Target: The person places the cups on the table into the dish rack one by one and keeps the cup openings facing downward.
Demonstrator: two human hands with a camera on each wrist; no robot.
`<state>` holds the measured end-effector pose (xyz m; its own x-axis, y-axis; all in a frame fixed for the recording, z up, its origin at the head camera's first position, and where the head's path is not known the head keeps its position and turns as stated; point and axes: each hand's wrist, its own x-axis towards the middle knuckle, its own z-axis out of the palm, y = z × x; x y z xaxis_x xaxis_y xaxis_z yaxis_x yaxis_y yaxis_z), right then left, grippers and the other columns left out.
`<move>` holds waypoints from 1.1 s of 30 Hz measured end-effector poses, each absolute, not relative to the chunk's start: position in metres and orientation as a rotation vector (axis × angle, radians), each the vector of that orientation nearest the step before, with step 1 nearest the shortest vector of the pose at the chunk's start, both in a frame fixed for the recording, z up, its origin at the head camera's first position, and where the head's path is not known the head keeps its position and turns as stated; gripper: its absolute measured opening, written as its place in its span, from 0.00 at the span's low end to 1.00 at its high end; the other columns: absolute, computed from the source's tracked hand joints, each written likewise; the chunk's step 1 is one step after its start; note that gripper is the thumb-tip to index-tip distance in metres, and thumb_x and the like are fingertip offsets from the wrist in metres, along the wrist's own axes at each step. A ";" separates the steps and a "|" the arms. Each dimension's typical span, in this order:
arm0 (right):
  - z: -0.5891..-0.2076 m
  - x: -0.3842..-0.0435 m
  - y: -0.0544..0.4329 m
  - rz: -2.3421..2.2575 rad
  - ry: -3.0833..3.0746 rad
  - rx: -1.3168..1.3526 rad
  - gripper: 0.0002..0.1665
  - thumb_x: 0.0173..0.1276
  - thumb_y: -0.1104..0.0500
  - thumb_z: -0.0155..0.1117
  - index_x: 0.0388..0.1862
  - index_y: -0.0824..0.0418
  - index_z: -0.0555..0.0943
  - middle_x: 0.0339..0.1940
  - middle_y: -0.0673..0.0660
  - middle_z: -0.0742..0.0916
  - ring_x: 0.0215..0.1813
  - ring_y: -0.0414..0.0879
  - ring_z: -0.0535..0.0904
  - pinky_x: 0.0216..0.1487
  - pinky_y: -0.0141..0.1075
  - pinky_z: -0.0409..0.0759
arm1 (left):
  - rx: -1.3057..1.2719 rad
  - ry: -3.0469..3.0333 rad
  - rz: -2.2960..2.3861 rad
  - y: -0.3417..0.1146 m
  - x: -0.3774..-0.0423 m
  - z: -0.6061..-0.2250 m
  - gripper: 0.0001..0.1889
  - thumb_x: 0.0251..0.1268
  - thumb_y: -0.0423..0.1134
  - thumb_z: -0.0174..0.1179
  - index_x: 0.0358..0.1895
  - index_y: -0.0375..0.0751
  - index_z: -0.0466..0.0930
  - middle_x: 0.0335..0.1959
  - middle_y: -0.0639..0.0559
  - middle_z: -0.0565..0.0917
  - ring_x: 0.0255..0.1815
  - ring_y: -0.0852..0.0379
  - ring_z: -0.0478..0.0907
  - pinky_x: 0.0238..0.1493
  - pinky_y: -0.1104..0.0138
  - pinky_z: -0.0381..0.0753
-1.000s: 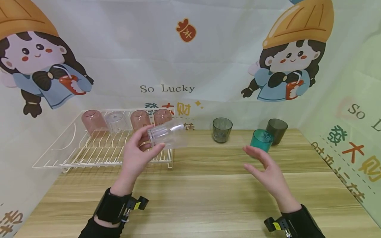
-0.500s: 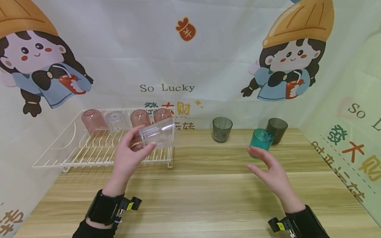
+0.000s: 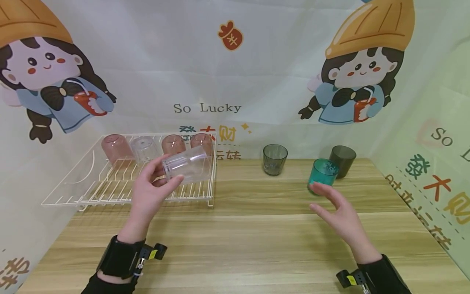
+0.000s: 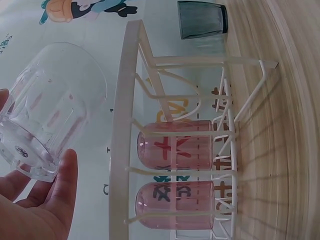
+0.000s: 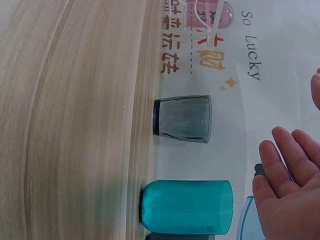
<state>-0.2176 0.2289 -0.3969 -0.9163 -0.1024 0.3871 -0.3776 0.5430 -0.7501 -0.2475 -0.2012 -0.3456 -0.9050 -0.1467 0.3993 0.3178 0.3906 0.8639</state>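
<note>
My left hand (image 3: 148,190) grips a clear glass (image 3: 189,164) near its base, tilted with its mouth toward the right. In the head view the glass overlaps the right part of a white wire dish rack (image 3: 128,201); the left wrist view shows fingers and thumb around the glass's base (image 4: 30,155). My right hand (image 3: 341,216) is held with fingers apart and nothing in them, in front of a teal glass (image 3: 322,173). In the right wrist view its palm (image 5: 295,210) shows beside the teal glass (image 5: 187,206).
Upside down along the rack's back stand pink glasses (image 3: 116,148) and a clear one (image 3: 144,150). A grey faceted glass (image 3: 274,159) stands mid-table at the back. Behind the teal glass is a dark grey glass (image 3: 343,160). A printed cloth (image 3: 271,81) hangs behind the wooden table (image 3: 249,245).
My left hand has moved left with the clear glass, bringing it over the rack's right part in the head view. The right hand has shifted slightly right and down.
</note>
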 end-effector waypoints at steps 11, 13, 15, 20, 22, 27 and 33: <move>-0.398 -0.215 0.235 1.284 -2.550 0.342 0.32 0.65 0.57 0.65 0.66 0.62 0.69 0.64 0.60 0.78 0.56 0.14 0.63 0.66 0.59 0.64 | -0.126 -2.242 -1.471 -0.215 -0.247 -0.346 0.31 0.54 0.37 0.69 0.64 0.45 0.71 0.46 0.54 0.76 0.42 0.70 0.75 0.42 0.84 0.78; -0.398 -0.215 0.236 1.267 -2.557 0.334 0.32 0.65 0.56 0.65 0.66 0.61 0.69 0.64 0.60 0.78 0.56 0.13 0.63 0.66 0.58 0.65 | -0.116 -2.236 -1.459 -0.218 -0.246 -0.347 0.30 0.54 0.36 0.69 0.63 0.44 0.72 0.45 0.57 0.76 0.42 0.71 0.75 0.41 0.84 0.78; -0.399 -0.215 0.237 1.252 -2.562 0.331 0.32 0.65 0.55 0.65 0.66 0.60 0.69 0.64 0.59 0.78 0.56 0.13 0.63 0.65 0.57 0.65 | -0.100 -2.234 -1.444 -0.221 -0.246 -0.348 0.31 0.53 0.36 0.69 0.63 0.44 0.72 0.44 0.59 0.76 0.41 0.71 0.75 0.41 0.84 0.78; -0.401 -0.214 0.239 1.255 -2.565 0.338 0.32 0.64 0.55 0.65 0.66 0.58 0.69 0.64 0.59 0.78 0.56 0.14 0.63 0.65 0.58 0.65 | -0.056 -2.244 -1.406 -0.229 -0.244 -0.349 0.31 0.52 0.36 0.70 0.63 0.45 0.73 0.44 0.59 0.76 0.40 0.73 0.75 0.41 0.86 0.77; -0.402 -0.213 0.240 1.265 -2.564 0.340 0.32 0.64 0.56 0.65 0.66 0.59 0.69 0.64 0.60 0.78 0.56 0.15 0.63 0.65 0.60 0.65 | -0.035 -2.253 -1.386 -0.232 -0.244 -0.350 0.31 0.52 0.37 0.70 0.63 0.46 0.73 0.44 0.58 0.76 0.40 0.73 0.75 0.40 0.86 0.77; -0.405 -0.211 0.244 1.252 -2.578 0.337 0.33 0.63 0.56 0.66 0.67 0.59 0.69 0.64 0.62 0.77 0.63 0.39 0.70 0.64 0.63 0.65 | 0.013 -2.269 -1.354 -0.241 -0.244 -0.352 0.31 0.53 0.39 0.70 0.63 0.46 0.72 0.44 0.59 0.75 0.40 0.73 0.74 0.40 0.87 0.76; -0.405 -0.209 0.249 1.213 -2.615 0.305 0.34 0.63 0.56 0.66 0.67 0.60 0.68 0.64 0.63 0.77 0.64 0.61 0.69 0.63 0.64 0.64 | 0.075 -2.295 -1.305 -0.253 -0.244 -0.352 0.32 0.53 0.42 0.70 0.63 0.45 0.72 0.43 0.63 0.75 0.40 0.74 0.73 0.39 0.88 0.74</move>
<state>-0.2090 0.2494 -0.4047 -0.9490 -0.0865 0.3032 -0.2873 0.6331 -0.7187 -0.2438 -0.2529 -0.3520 -0.8758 -0.2834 0.3908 0.1908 0.5403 0.8196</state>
